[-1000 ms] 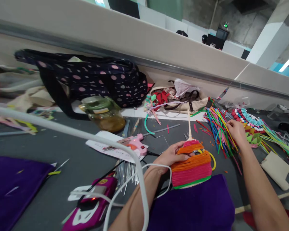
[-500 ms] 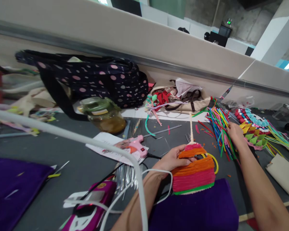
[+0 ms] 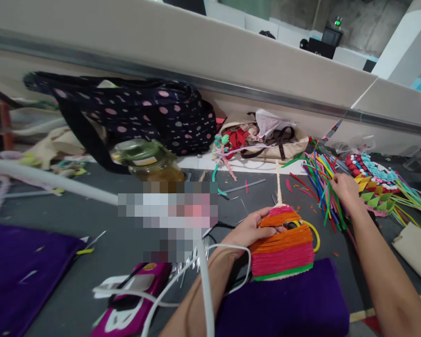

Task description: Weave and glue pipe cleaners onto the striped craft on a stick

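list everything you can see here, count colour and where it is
striped craft piece: 1, pink, orange and green bands, centre, on the edge of the purple cloth
purple cloth: 1, purple, bottom centre
pipe cleaners: a pile, mixed colours, right of centre on the table
dotted bag: 1, dark with pink dots, back left by the wall
jar: 1, green lid, amber contents, in front of the dotted bag
beige bag: 1, beige with brown straps, back centre
magenta phone: 1, magenta, bottom left of centre
table: 1, grey
left hand: grip on the striped craft piece
right hand: fingers in the pipe cleaners
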Motion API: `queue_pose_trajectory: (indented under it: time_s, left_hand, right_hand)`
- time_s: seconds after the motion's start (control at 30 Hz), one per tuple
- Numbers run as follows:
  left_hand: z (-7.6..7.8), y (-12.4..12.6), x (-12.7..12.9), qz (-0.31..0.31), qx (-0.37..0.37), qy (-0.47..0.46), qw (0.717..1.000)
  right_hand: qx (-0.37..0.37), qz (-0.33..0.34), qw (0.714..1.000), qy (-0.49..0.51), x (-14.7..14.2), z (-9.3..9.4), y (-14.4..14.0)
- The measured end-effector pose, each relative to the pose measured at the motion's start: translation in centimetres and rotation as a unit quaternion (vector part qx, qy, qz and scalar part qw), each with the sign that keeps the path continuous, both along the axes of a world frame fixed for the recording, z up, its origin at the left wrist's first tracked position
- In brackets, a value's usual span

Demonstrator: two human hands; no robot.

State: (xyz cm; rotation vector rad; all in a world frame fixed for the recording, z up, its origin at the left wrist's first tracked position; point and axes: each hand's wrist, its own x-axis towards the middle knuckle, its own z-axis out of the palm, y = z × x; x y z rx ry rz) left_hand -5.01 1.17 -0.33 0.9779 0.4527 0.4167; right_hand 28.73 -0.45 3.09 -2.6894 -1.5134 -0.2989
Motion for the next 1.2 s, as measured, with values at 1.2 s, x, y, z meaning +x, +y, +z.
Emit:
queue_pose_trajectory:
  time_s: [1.2]
  left_hand:
    - [-0.3,-0.1,0.1,0.003,0.006,-0.021,1.0]
  right_hand:
    - [0.603,0.175,0.652,0.425,-0.6,6.6,-0.9]
